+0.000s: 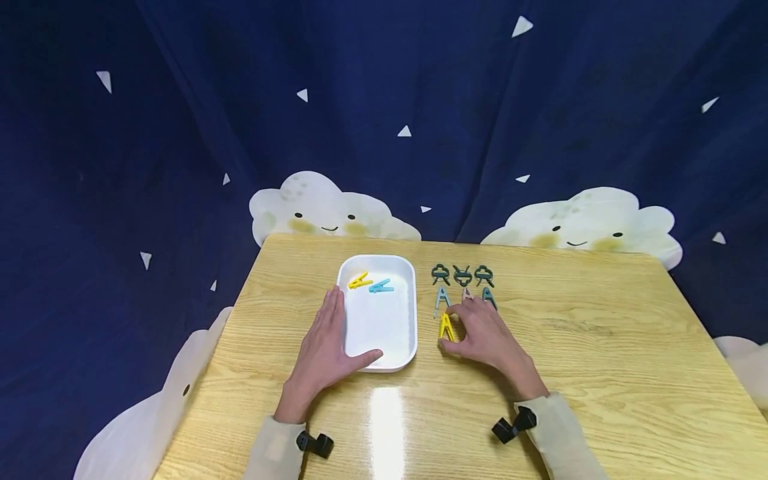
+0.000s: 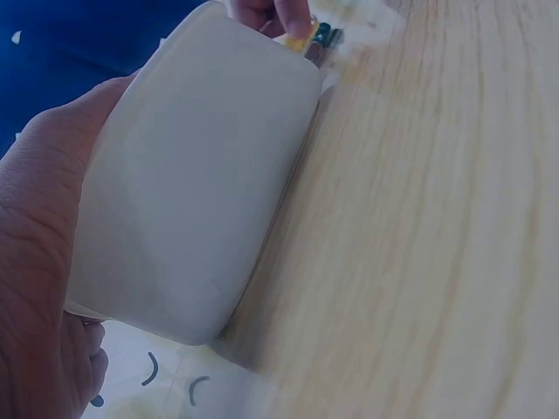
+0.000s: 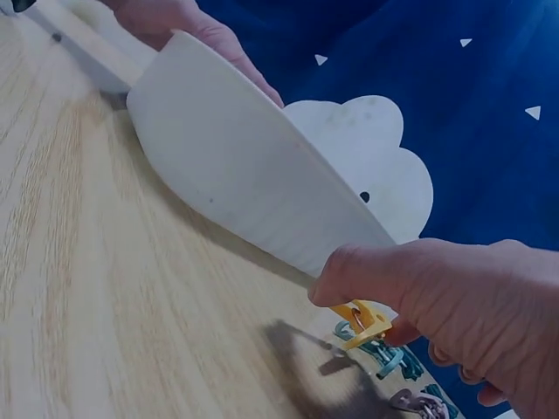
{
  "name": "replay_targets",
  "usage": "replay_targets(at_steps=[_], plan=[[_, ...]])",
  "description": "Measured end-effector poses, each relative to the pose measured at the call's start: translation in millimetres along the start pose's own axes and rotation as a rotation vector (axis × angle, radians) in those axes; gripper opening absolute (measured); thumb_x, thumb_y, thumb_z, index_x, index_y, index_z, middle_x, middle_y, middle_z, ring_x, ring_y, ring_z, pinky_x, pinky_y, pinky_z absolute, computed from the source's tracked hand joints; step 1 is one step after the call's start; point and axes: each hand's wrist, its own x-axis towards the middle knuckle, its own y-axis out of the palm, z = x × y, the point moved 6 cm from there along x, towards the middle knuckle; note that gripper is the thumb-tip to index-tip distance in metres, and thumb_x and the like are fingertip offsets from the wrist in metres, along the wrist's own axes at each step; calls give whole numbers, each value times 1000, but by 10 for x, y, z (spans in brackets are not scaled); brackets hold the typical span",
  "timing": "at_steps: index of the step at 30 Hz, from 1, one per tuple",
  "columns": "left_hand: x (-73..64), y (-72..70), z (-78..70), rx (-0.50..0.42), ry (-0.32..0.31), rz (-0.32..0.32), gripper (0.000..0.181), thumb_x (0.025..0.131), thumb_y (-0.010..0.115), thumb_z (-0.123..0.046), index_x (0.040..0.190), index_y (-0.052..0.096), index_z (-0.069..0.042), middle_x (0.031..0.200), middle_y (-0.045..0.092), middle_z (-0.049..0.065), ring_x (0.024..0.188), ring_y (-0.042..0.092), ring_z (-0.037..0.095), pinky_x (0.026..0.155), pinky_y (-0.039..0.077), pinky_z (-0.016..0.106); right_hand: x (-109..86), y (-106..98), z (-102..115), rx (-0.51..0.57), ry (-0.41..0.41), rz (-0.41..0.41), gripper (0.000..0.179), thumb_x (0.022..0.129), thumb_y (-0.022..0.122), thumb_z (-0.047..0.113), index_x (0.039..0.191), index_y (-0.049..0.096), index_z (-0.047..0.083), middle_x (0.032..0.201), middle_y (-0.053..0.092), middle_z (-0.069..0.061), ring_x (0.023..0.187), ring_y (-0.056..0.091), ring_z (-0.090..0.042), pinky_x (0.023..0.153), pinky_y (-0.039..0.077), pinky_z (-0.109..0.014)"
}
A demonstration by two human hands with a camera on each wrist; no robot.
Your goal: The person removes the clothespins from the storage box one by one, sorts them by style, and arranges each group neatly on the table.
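Observation:
A white rectangular tray (image 1: 411,360) stands on the table, holding a yellow clothespin (image 1: 361,281) and a light blue clothespin (image 1: 381,286) near its far end. My left hand (image 1: 324,347) rests against the tray's near left corner, fingers straight along the side and thumb over the near rim. Right of the tray, my right hand (image 1: 483,333) pinches another yellow clothespin (image 1: 447,328) between thumb and index finger; the right wrist view also shows this yellow clothespin (image 3: 365,323) between them. Just beyond lie a light blue clothespin (image 1: 441,301), a partly hidden pink one (image 1: 467,293) and a dark teal one (image 1: 489,297).
Three dark green clips (image 1: 463,275) lie in a row behind the clothespins. The wooden table (image 1: 600,373) extends to the right and toward me. A dark blue curtain (image 1: 360,53) with clouds and white triangles hangs behind it.

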Motion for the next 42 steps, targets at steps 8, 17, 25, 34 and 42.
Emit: replay_targets(at_steps=[8,17,25,34,42], plan=[[-3,-3,0,-3,-2,4,140,74,58,-94,168,2,-6,176,-4,4,162,0,21,129,21,47,2,45,-5,-17,-9,3,66,74,83,55,118,74,6,107,71,-12,106,62,-35,88,47,-47],[-8,7,15,-1,-8,7,140,74,58,-94,168,1,-6,176,-3,4,162,0,21,129,21,46,-10,81,-1,-34,-19,7,66,75,82,55,118,74,5,109,72,-14,108,62,-37,91,47,-50],[5,11,12,9,-5,3,141,74,57,-95,168,1,-6,177,2,9,162,1,22,129,22,47,-20,104,-17,-44,-10,21,66,76,82,54,120,73,6,112,71,-15,109,61,-38,91,47,-51],[-1,4,3,2,-4,5,140,74,57,-95,168,1,-6,177,0,8,162,1,22,129,20,46,-23,102,-13,-33,-10,24,65,75,83,53,120,73,7,113,72,-16,111,61,-38,91,47,-50],[-2,5,6,0,-5,5,140,74,57,-95,168,1,-7,176,-4,4,162,1,23,129,20,46,-18,88,2,-11,-13,20,67,76,83,54,122,72,6,113,72,-14,110,61,-36,90,47,-49]])
